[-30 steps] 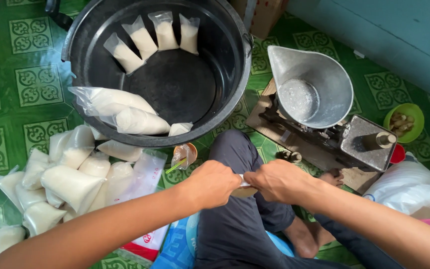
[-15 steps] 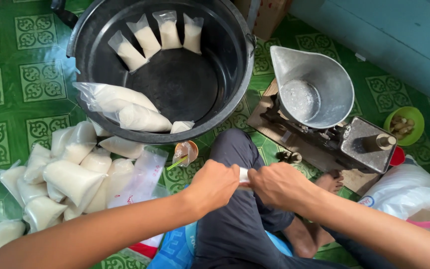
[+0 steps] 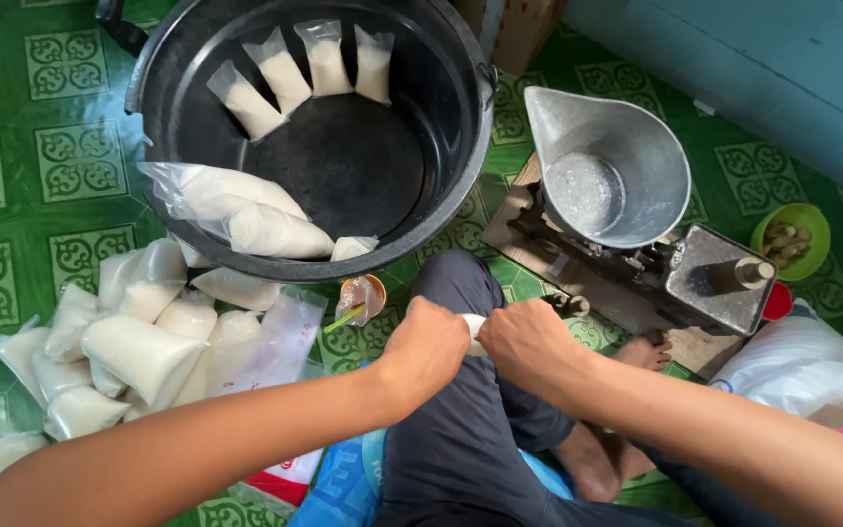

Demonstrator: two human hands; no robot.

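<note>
While clamped together over the lap, left hand (image 3: 428, 344) and right hand (image 3: 529, 342) pinch a small white bag (image 3: 476, 329). Hemmed by black tub (image 3: 461, 185) rim ahead, filled bags (image 3: 139, 342) left, metal scale (image 3: 636, 244) right. Green tiled floor (image 3: 12, 185) beneath.

It looked like a home floor used for small-scale food packing: green patterned floor tiles (image 3: 12, 176) at left, a balance scale (image 3: 636, 244) at right, and filled bags (image 3: 139, 342) piled lower left beside a black tub (image 3: 441, 195).
</note>
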